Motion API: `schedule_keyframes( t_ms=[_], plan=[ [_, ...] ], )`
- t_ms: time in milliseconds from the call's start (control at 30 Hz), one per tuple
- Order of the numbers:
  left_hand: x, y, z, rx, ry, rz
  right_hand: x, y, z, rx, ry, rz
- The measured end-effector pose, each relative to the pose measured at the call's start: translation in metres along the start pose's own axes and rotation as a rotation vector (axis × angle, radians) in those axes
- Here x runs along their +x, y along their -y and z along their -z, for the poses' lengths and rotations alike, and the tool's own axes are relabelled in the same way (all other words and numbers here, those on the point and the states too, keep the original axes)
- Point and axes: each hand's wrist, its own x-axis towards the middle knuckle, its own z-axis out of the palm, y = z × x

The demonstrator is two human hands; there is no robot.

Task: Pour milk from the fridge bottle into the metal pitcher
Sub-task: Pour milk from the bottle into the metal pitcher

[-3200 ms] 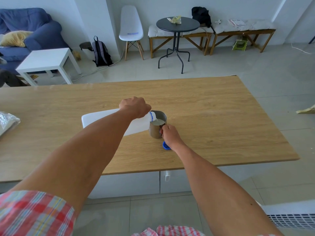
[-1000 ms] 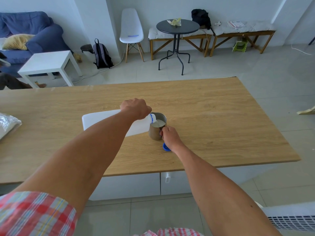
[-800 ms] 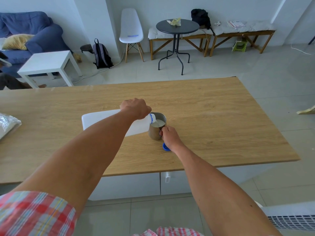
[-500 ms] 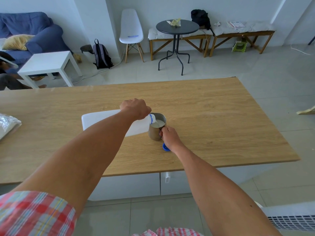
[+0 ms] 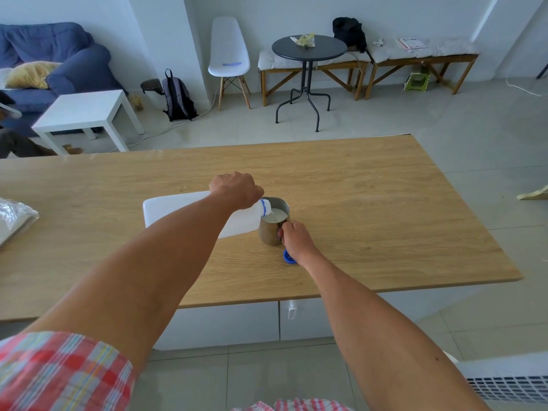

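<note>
Milk going into pitcher, both hands busy.
Left hand [image 5: 237, 189] gripped the white, boxy plastic bottle [image 5: 175, 212] near its neck, tipped almost flat, mouth over the rim of the cylindrical steel pitcher [image 5: 272, 225] on the wood-grain table [image 5: 385, 209]. Right hand [image 5: 295, 238] held the pitcher's handle. Round blue cap [image 5: 288, 258] lay just beside the pitcher, near side.

Light wooden table [image 5: 370, 203]. Metal pitcher [image 5: 270, 232] stands upright near centre. Blue cap [image 5: 287, 258] lies just beside it at 5 o'clock. Clear plastic bag [image 5: 13, 216] rests at 9 o'clock edge.
</note>
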Motion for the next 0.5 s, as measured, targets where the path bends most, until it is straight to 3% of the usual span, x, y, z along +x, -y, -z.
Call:
schedule_keyframes(
  t_ms=[500],
  plan=[
    [0.0017, 0.0000, -0.0008, 0.003, 0.000, 0.003, 0.0007, -0.0002, 0.0007, -0.005, -0.005, 0.007]
  ],
)
